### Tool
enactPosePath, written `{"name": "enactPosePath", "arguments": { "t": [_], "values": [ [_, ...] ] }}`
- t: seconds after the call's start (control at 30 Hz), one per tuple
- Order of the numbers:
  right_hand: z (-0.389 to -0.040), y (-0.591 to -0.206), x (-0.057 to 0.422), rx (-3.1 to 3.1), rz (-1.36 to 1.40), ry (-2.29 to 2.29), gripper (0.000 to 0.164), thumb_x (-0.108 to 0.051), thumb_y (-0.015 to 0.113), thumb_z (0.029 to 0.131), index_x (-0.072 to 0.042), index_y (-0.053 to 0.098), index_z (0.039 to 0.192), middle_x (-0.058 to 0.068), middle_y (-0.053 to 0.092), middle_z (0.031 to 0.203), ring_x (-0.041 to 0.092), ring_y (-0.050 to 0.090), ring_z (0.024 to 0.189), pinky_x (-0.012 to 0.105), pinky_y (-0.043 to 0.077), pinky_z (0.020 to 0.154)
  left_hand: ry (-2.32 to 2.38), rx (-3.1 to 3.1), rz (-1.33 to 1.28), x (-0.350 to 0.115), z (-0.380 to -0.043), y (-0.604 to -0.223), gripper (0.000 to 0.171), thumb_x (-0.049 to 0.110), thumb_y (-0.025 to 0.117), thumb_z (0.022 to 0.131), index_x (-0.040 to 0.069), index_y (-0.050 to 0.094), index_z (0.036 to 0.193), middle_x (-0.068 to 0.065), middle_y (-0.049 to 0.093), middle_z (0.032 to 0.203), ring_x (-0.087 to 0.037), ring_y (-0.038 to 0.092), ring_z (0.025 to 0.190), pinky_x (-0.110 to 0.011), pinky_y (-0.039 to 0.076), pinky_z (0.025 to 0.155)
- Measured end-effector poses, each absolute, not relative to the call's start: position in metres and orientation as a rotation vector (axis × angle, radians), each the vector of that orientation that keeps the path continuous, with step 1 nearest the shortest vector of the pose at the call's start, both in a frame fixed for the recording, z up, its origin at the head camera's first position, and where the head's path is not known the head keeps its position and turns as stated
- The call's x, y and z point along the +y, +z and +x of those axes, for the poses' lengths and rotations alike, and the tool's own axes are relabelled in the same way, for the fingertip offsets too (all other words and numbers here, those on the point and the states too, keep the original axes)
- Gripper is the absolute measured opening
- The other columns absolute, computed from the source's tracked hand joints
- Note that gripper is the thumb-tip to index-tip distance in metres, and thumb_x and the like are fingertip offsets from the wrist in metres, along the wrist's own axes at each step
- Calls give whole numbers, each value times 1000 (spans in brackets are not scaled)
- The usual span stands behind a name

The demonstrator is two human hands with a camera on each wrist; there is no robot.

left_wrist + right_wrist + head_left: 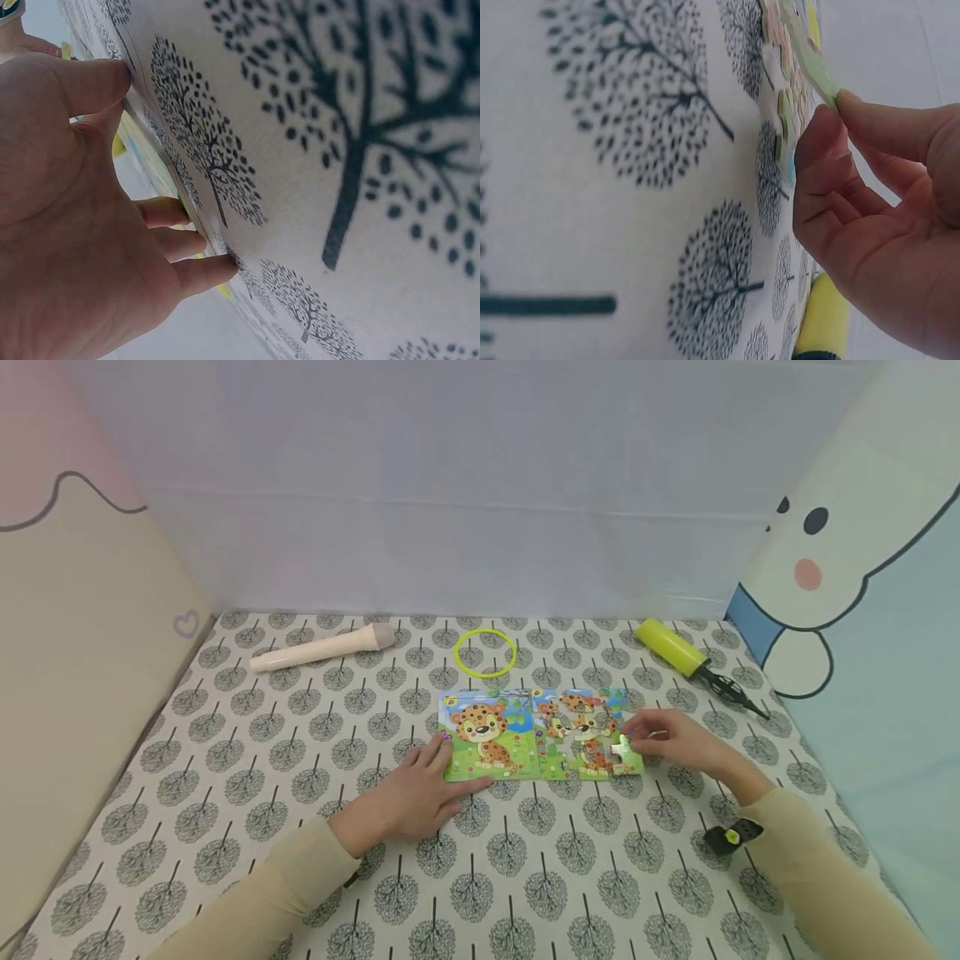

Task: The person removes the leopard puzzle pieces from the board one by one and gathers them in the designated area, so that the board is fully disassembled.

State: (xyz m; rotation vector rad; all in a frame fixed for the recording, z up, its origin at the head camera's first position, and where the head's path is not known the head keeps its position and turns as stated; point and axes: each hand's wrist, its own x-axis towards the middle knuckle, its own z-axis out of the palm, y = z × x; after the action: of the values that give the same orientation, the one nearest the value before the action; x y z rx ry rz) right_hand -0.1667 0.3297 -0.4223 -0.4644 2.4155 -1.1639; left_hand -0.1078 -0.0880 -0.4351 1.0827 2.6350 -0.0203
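Note:
A square leopard-cub picture board (491,752) lies at mid-table. My left hand (420,789) rests at its lower left corner, fingers extended along the edge; the left wrist view shows the fingertips at the board's rim. Right beside the board is a jigsaw puzzle (555,768) of the same cub, with gaps between some pieces. Between thumb and forefinger, my right hand (675,742) pinches a green jigsaw piece (627,753) over the puzzle's right side. In the right wrist view that piece (817,71) is tilted up, above the other pieces.
Behind the boards lies a yellow-green ring (485,676). A whitish microphone-shaped stick (322,650) is at the back left, and a yellow-green hand pump (675,648) with a black end at the back right. The tree-print cloth (465,893) covers the table, with fabric walls around.

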Motion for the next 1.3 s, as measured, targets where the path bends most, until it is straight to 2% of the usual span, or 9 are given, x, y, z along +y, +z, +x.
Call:
{"name": "enactPosePath", "arguments": {
  "t": [0.2, 0.43, 0.67, 1.3],
  "values": [
    [-163, -423, 341, 2374, -464, -1167, 24, -10, 62, 94, 1, 61, 115, 13, 60, 97, 28, 61, 88, 39, 53, 71, -9, 2630, 1071, -88, -107, -433, 51, 41, 35, 102, 43, 18, 151, -34, 6, 150, -46, 2, 138, -58, 13, 109],
    [-161, -428, 343, 2371, -477, -1166, 22, -7, 62, 93, 0, 62, 113, 13, 61, 90, 27, 62, 85, 37, 53, 71, -15, 2625, 1076, -88, -108, -434, 51, 40, 35, 102, 43, 17, 151, -34, 5, 150, -47, 2, 138, -58, 13, 109],
    [-155, -427, 339, 2434, -465, -1128, 20, -6, 65, 91, 3, 60, 108, 11, 61, 86, 26, 61, 75, 35, 52, 64, -31, 2619, 1082, -87, -108, -434, 52, 41, 35, 102, 44, 17, 151, -33, 6, 151, -46, 1, 139, -58, 14, 109],
    [-154, -434, 334, 2565, -467, -1041, 14, -9, 69, 88, -2, 63, 98, 5, 63, 86, 20, 62, 75, 30, 52, 63, -45, 2617, 1062, -86, -109, -433, 52, 42, 35, 102, 45, 16, 151, -33, 4, 151, -46, 0, 139, -58, 14, 109]
  ]
}}
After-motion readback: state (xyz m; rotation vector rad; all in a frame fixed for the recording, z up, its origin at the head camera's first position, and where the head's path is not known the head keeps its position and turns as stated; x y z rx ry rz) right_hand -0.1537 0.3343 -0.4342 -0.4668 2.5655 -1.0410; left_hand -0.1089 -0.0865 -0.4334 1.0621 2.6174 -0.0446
